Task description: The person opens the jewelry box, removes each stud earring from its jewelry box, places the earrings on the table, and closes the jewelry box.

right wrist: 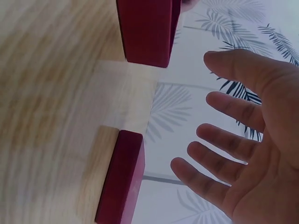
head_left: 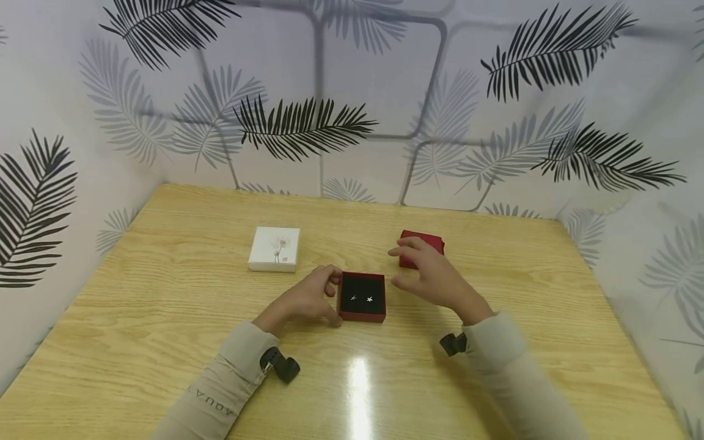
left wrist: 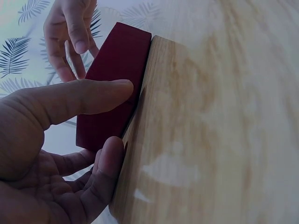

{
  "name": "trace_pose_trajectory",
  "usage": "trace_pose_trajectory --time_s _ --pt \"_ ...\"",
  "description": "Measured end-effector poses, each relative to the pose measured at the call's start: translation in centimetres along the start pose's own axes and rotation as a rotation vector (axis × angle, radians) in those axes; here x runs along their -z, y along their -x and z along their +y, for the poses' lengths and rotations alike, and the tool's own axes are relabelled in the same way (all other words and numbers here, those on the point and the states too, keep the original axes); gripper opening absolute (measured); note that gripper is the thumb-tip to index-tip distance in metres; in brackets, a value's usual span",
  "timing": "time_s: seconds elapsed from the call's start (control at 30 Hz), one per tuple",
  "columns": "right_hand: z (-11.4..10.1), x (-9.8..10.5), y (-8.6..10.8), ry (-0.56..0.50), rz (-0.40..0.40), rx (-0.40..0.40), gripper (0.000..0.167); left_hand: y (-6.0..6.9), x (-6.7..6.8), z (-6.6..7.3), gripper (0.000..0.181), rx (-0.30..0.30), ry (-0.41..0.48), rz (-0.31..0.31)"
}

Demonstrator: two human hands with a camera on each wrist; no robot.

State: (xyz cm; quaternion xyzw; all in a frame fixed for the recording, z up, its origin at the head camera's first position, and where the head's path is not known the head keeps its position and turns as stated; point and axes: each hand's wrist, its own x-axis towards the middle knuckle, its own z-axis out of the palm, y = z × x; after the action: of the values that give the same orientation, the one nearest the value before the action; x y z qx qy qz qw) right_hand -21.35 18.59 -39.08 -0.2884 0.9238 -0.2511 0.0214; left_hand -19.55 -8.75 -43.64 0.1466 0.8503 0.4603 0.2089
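Note:
An uncovered red jewelry box (head_left: 362, 317) with a black insert lies on the table, and a pair of small star-shaped earrings (head_left: 370, 299) sits in it. My left hand (head_left: 309, 297) grips its left side. In the left wrist view the thumb (left wrist: 105, 93) lies along the red box wall (left wrist: 119, 56), while the other fingers are bent by its end. My right hand (head_left: 434, 275) hovers, fingers spread and holding nothing, partly over a red lid-like piece (head_left: 434, 242). The right wrist view has that piece (right wrist: 122, 179) apart from the fingers.
A white square box (head_left: 274, 249) with a flower print stands at the back left of the wooden table (head_left: 165, 305). Behind the table's far edge hangs a leaf-patterned backdrop (head_left: 374, 79), which also encloses both sides.

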Motion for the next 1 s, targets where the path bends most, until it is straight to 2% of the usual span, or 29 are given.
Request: trace_pose_trajectory --time_s 0.2,0.37,0.47,0.63,0.8,1.0 --pt "-0.5 -0.9 0.4 0.038 0.025 -0.002 0.048 -0.1 0.0 -0.1 0.089 0.002 -0.001 -0.001" --pt "-1.1 -1.6 0.6 0.063 0.0 -0.011 0.05 -0.1 0.0 -0.1 0.09 0.015 0.001 -0.001" --pt "-1.6 -2.0 0.8 0.071 -0.004 -0.005 0.044 -0.1 0.0 -0.1 0.09 0.016 0.001 -0.001" --pt "-1.7 -2.5 0.8 0.094 0.038 0.022 0.031 0.0 0.0 0.0 0.088 0.018 0.011 -0.004" --pt "-1.9 -2.8 0.7 0.117 0.065 0.031 0.027 0.0 0.0 0.1 0.087 0.024 0.015 -0.005" --pt "-2.3 -3.1 0.7 0.136 0.053 0.005 0.024 -0.1 0.0 0.0 0.087 0.018 0.014 -0.006"
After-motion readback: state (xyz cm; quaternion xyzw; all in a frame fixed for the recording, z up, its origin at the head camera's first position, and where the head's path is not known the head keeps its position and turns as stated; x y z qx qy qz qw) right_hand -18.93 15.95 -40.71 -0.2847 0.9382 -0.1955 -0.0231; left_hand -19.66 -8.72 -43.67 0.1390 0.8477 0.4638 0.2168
